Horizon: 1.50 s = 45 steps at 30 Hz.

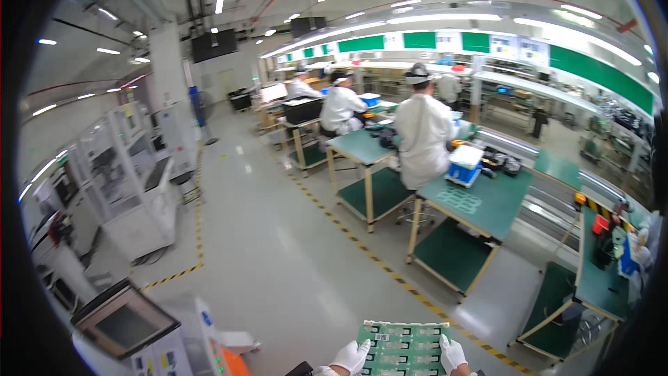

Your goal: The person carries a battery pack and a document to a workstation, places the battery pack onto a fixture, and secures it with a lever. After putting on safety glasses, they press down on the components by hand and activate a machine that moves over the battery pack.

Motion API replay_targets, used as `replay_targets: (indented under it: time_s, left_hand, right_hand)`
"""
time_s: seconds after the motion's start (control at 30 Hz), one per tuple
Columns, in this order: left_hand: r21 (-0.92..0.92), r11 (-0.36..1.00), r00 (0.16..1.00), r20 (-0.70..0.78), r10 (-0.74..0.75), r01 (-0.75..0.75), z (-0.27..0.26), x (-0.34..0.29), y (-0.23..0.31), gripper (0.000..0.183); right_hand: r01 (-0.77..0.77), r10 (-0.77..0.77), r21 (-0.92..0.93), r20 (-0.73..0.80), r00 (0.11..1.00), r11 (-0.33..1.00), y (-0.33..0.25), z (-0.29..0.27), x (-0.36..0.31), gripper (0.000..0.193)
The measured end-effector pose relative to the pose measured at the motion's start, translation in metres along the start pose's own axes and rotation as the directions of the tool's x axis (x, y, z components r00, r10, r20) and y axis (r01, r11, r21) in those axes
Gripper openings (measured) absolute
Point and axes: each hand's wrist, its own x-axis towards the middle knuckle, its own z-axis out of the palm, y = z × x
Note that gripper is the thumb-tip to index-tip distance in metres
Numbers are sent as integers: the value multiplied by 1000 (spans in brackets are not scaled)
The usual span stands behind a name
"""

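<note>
We see two hands in white gloves at the bottom of the view. The left hand (351, 356) holds the left edge of a green board (403, 348). Its fingers are curled over that edge. The right hand (452, 354) holds the right edge of the board the same way, with its fingers bent around it. The board is flat and sits between the two hands, low in the middle of the view, up above the grey floor (278, 257). It is made of many small green parts in rows, with white bits on them.

Just left of the left hand is a white machine (149, 334) with a dark screen on top and an orange part low down. More white machines (132, 188) stand far off on the left side of the floor.

A yellow and black line (362, 247) runs across the floor. Past that line are green tables (487, 202) in a row. A blue and white box (465, 166) sits on the near table. A person in a white coat (423, 136) sits at that table with their back to us. Another person in white (342, 108) sits at a table farther back. A red thing (600, 223) lies on a table at the right, well apart from the board.
</note>
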Motion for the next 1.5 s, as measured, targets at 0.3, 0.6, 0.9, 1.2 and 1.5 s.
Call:
replay_targets:
  time_s: [0.3, 0.6, 0.9, 1.2, 1.5]
  left_hand:
    - [302, 914, 878, 466, 105, -269, 99, 194, 117, 59]
    - [171, 901, 755, 618, 217, -399, 145, 363, 268, 56]
    - [75, 932, 796, 546, 260, -356, 194, 493, 352, 51]
    - [-173, 984, 809, 573, 133, -39, 312, 629, 435, 43]
    - [-480, 737, 708, 706, 3, 475, 466, 708, 494, 31]
  right_hand:
    - [-130, 205, 180, -494, 845, 975, -24, -80, 95, 44]
    - [-157, 146, 42, -651, 745, 987, -85, -126, 253, 46]
    - [-121, 109, 10, -507, 855, 993, -183, -211, 433, 43]
    - [-172, 129, -251, -180, 975, 952, -299, -350, 674, 47]
    - [-163, 163, -730, -72, 984, 664, -371, -468, 891, 57]
